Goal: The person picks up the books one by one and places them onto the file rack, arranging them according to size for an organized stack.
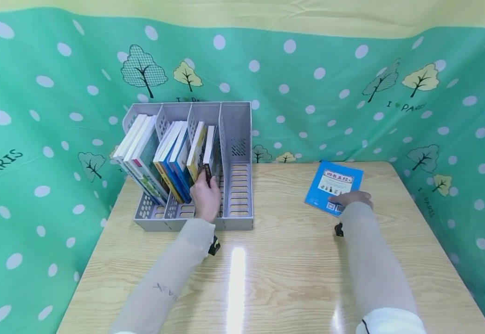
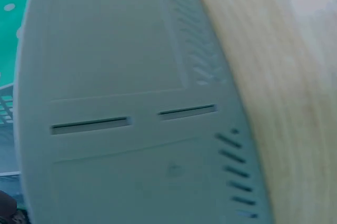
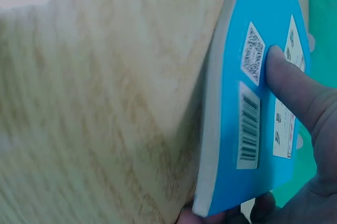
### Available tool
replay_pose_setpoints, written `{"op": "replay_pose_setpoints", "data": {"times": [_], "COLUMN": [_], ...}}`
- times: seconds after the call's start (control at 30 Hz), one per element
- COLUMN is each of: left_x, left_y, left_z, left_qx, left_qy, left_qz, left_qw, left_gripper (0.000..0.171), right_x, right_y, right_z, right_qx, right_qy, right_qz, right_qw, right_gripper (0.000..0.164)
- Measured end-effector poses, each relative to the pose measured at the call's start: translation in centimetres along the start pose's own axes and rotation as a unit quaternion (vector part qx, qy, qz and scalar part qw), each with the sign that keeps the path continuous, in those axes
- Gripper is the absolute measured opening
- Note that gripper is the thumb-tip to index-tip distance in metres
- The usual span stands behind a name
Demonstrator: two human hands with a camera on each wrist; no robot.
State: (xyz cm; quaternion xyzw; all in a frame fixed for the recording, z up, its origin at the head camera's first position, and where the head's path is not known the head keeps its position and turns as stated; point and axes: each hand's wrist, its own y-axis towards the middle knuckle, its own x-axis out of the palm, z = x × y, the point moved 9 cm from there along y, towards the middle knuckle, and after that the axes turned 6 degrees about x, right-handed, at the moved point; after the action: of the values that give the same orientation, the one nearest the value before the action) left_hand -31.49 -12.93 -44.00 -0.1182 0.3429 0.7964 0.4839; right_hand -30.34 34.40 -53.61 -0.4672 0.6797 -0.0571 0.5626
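Note:
My left hand [image 1: 207,197] reaches into the third compartment of a grey file organizer [image 1: 238,223]. Its thumb and fingers pinch the lower end of a thin dark-spined book [image 1: 210,148], beside a yellow-spined book [image 1: 196,150]. Only a sliver of that hand shows in the left wrist view, where the organizer's side wall [image 2: 116,66] blocks the rest. On the right, my right hand [image 1: 354,199] grips a blue book [image 1: 319,185] by its near right corner. In the right wrist view the thumb lies on the blue cover [image 3: 268,145] and fingertips curl under the lower edge.
Larger white books [image 1: 135,139] lean in the organizer's first compartment, and blue and yellow-spined books [image 1: 173,162] stand in the second. The fourth compartment [image 1: 239,185] shows its slotted floor. A green dotted cloth [image 1: 292,93] hangs behind the wooden table [image 1: 284,260].

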Motion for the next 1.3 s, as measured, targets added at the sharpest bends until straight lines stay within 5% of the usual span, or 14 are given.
{"op": "replay_pose_setpoints", "data": {"times": [0.17, 0.43, 0.7, 1.07, 1.3], "left_x": [0.2, -0.2, -1.1, -2.4, -3.0], "left_y": [-0.9, -1.7, -2.6, -3.8, -4.5], "left_z": [-0.7, -0.3, -0.7, 0.6, 1.5], "left_qx": [-0.005, 0.034, 0.033, 0.066, 0.079], "left_qy": [0.0, -0.027, -0.067, -0.072, -0.094], "left_qz": [-0.01, -0.017, -0.032, -0.056, -0.07], "left_qw": [0.9999, 0.9989, 0.9967, 0.9936, 0.9899], "left_gripper": [0.039, 0.039, 0.041, 0.039, 0.036], "right_x": [0.4, 0.0, -0.1, -0.4, -0.7], "right_y": [0.8, 1.6, 2.2, 1.8, 1.0], "right_z": [0.4, 0.1, 0.8, 2.1, 2.1], "right_qx": [0.012, -0.061, -0.097, -0.11, -0.156], "right_qy": [0.035, -0.009, 0.023, 0.054, 0.052], "right_qz": [-0.013, 0.002, -0.001, -0.006, -0.006], "right_qw": [0.999, 0.998, 0.995, 0.992, 0.986], "right_gripper": [0.109, 0.095, 0.084, 0.073, 0.055]}}
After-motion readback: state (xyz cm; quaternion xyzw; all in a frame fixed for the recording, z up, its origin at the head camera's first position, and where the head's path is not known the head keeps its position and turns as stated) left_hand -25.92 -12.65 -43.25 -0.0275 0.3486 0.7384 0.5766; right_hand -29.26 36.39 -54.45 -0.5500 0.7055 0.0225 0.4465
